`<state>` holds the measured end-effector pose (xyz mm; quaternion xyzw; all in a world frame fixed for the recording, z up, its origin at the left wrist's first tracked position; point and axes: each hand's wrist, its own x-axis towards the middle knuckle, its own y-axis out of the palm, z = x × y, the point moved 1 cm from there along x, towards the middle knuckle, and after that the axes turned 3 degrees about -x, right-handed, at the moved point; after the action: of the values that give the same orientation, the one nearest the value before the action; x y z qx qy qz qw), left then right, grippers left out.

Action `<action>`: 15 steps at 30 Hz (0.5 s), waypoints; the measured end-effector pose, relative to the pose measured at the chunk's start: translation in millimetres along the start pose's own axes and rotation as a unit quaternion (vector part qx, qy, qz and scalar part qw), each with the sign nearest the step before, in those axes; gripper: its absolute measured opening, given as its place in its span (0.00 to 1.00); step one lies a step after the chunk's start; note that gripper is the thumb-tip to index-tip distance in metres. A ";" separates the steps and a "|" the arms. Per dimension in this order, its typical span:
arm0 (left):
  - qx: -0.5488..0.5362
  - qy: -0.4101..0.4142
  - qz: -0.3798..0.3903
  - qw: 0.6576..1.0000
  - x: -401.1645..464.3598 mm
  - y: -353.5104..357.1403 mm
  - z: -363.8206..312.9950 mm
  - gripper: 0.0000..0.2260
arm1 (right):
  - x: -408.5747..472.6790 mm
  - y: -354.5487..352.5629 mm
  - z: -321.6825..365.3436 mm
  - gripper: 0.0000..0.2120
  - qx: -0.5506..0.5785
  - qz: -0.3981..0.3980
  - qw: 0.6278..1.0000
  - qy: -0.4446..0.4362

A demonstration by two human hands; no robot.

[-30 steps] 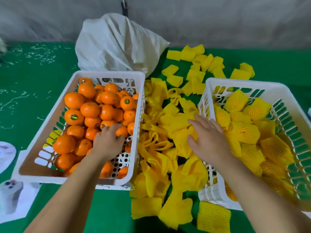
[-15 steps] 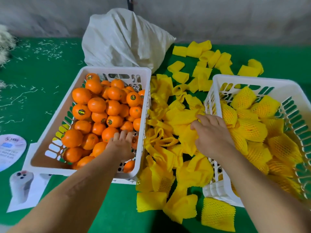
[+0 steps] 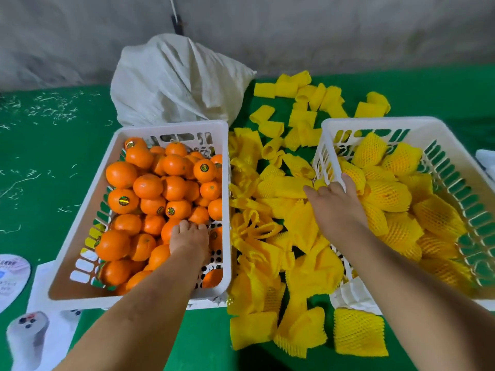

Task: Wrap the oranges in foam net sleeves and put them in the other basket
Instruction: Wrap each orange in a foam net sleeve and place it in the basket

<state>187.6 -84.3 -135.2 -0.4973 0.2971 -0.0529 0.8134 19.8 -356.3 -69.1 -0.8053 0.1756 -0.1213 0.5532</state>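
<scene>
Bare oranges (image 3: 150,187) fill the white left basket (image 3: 171,128). My left hand (image 3: 188,241) reaches into its near right part, fingers curled down over one orange (image 3: 168,229). Loose yellow foam net sleeves (image 3: 267,236) lie heaped between the baskets. On that heap my right hand (image 3: 334,207) rests against the left wall of the white right basket (image 3: 375,124), its thumb and fingers closing on a sleeve (image 3: 320,183). Wrapped oranges (image 3: 388,195) fill the right basket.
A white cloth sack (image 3: 174,81) stands behind the left basket. More sleeves (image 3: 308,103) are scattered on the green cloth at the back. Printed paper sheets (image 3: 29,330) lie at the front left. A grey wall closes off the back.
My left hand has slid toward the near right corner of the orange basket. My right hand has moved right and back across the sleeves to the right basket's wall.
</scene>
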 end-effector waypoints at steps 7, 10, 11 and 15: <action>-0.483 -0.072 -0.130 0.863 -31.9 -40.1 27.4 0.31 | -3.4 -2.5 -9.4 0.08 0.279 -0.127 0.951 0.026; -0.650 -0.026 -0.240 0.720 -60.6 -74.0 17.9 0.31 | -5.2 -1.4 -16.0 0.11 0.414 -0.152 0.896 0.039; -0.667 0.008 -0.277 0.692 -70.4 -85.4 7.6 0.30 | -5.7 -1.5 -18.2 0.13 0.468 -0.160 0.868 0.043; -0.688 0.161 -0.249 0.663 -90.6 -111.3 -44.2 0.27 | -3.2 -6.9 -21.4 0.11 0.635 -0.144 0.755 0.081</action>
<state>113.1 -139.7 -17.2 -0.9544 0.2404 -0.1133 0.1361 9.5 -370.9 -54.9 -0.2724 -0.0152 -0.3479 0.8969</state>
